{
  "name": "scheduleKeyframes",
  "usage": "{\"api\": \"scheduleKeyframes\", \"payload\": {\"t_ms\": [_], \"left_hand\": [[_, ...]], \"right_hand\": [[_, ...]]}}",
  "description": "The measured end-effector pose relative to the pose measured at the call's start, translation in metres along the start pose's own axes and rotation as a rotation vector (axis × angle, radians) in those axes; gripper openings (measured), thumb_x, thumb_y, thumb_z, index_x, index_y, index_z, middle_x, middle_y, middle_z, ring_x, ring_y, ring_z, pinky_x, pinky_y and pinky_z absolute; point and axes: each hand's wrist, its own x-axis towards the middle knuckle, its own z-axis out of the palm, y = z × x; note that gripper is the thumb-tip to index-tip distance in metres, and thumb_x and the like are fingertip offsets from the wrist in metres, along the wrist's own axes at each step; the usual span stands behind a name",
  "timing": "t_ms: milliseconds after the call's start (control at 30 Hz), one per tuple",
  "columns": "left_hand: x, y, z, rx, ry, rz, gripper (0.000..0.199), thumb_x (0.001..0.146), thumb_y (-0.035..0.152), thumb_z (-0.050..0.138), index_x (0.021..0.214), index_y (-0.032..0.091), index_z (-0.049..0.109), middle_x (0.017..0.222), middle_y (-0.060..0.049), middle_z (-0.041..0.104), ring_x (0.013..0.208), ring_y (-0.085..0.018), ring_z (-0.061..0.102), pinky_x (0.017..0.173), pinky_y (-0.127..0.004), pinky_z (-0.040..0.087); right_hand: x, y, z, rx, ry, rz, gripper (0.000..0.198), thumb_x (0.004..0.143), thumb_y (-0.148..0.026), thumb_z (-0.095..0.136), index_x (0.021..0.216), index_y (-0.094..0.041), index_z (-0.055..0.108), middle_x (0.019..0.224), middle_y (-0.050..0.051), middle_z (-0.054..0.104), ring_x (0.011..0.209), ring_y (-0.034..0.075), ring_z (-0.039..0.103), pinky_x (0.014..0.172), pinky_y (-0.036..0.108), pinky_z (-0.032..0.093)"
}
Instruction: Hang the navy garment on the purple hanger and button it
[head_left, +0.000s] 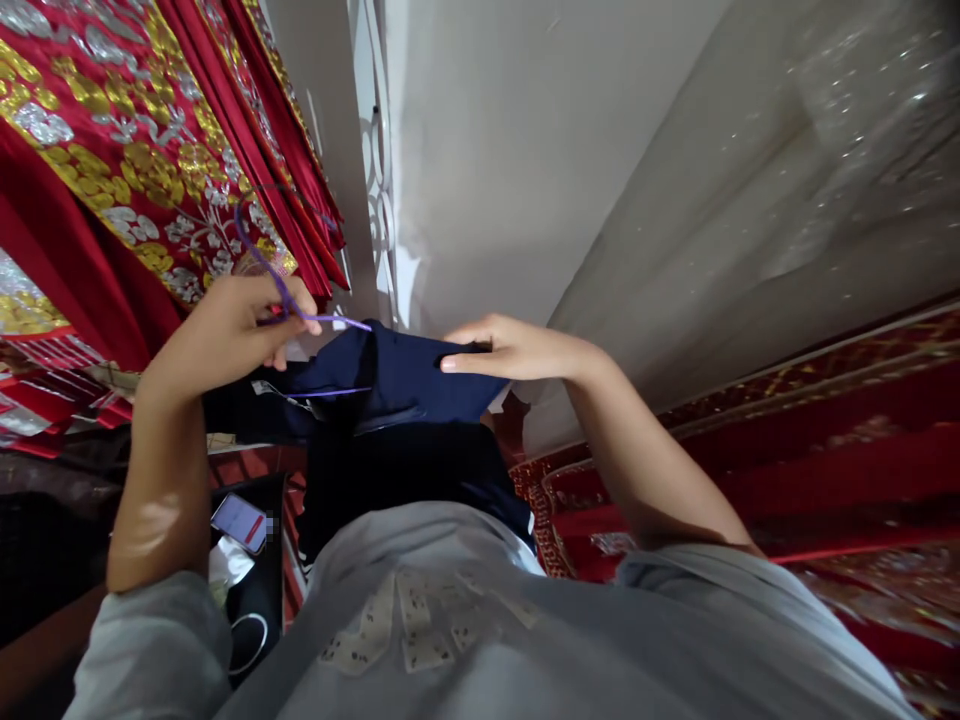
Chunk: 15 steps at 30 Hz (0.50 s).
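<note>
My left hand (236,335) is closed, with thumb and fingers pinching a purple cord (259,255). One stretch of the cord loops up above the hand, and another runs right to the upper edge of a dark blue cloth garment (420,375). My right hand (517,350) grips that garment at its upper right, thumb on top and fingers partly hidden behind it. The navy cloth spreads between both hands over my lap. A second length of purple cord lies across its left part, beside a small white tag (262,388).
Red drapery (127,150) with gold and silver patterns hangs at the left. A white openwork panel (381,190) and pale wall stand ahead. Plastic-like sheeting (720,170) and red cloth (825,480) are at the right. A lit phone (241,524) lies lower left.
</note>
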Motion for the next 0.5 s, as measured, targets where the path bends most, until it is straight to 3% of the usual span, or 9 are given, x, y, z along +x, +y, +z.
{"api": "scheduleKeyframes", "payload": {"t_ms": [67, 133, 233, 300, 400, 500], "left_hand": [[0.01, -0.015, 0.003, -0.023, 0.289, 0.102, 0.025, 0.084, 0.038, 0.078, 0.091, 0.015, 0.069, 0.083, -0.004, 0.067, 0.064, -0.013, 0.063, 0.068, -0.033, 0.059], [0.021, -0.028, 0.005, -0.072, 0.483, 0.199, 0.044, 0.074, 0.038, 0.088, 0.108, 0.02, 0.066, 0.104, -0.006, 0.069, 0.078, -0.017, 0.065, 0.074, -0.035, 0.06], [0.028, -0.031, 0.007, -0.059, 0.594, 0.331, 0.088, 0.069, 0.043, 0.092, 0.143, 0.034, 0.045, 0.143, -0.005, 0.053, 0.096, -0.019, 0.065, 0.084, -0.035, 0.058], [0.025, -0.022, 0.011, 0.013, 0.674, 0.427, 0.092, 0.074, 0.048, 0.086, 0.151, 0.035, 0.037, 0.151, -0.005, 0.044, 0.112, -0.022, 0.061, 0.096, -0.038, 0.053], [0.016, -0.008, 0.027, 0.029, 0.82, 0.511, 0.062, 0.088, 0.044, 0.074, 0.143, 0.03, 0.049, 0.13, -0.006, 0.058, 0.109, -0.023, 0.061, 0.095, -0.039, 0.049], [0.015, -0.011, 0.051, -0.033, 0.722, 0.426, 0.042, 0.096, 0.036, 0.064, 0.136, 0.029, 0.054, 0.095, -0.002, 0.062, 0.084, -0.019, 0.062, 0.083, -0.034, 0.051]], "right_hand": [[0.0, 0.003, -0.001, 0.111, 0.083, 0.017, 0.044, 0.088, -0.06, 0.071, 0.082, -0.017, 0.075, 0.074, 0.0, 0.07, 0.067, 0.013, 0.063, 0.062, 0.026, 0.051], [0.006, 0.011, -0.005, 0.229, 0.32, 0.0, 0.043, 0.081, -0.058, 0.08, 0.079, -0.016, 0.074, 0.071, 0.0, 0.069, 0.066, 0.013, 0.063, 0.061, 0.025, 0.052], [0.027, 0.026, -0.019, 0.466, 0.691, -0.017, 0.042, 0.075, -0.054, 0.087, 0.081, -0.016, 0.07, 0.073, 0.003, 0.069, 0.076, 0.018, 0.07, 0.068, 0.031, 0.059], [0.044, 0.035, -0.033, 0.597, 0.84, -0.024, 0.042, 0.074, -0.052, 0.088, 0.085, -0.016, 0.068, 0.079, 0.006, 0.071, 0.088, 0.023, 0.072, 0.078, 0.039, 0.063], [0.068, 0.044, -0.058, 0.658, 0.924, -0.052, 0.045, 0.077, -0.056, 0.085, 0.084, -0.017, 0.065, 0.088, 0.009, 0.073, 0.107, 0.028, 0.071, 0.093, 0.047, 0.061], [0.086, 0.056, -0.087, 0.568, 1.019, -0.082, 0.049, 0.078, -0.069, 0.077, 0.083, -0.022, 0.066, 0.091, 0.009, 0.074, 0.118, 0.03, 0.068, 0.1, 0.049, 0.058]]}}
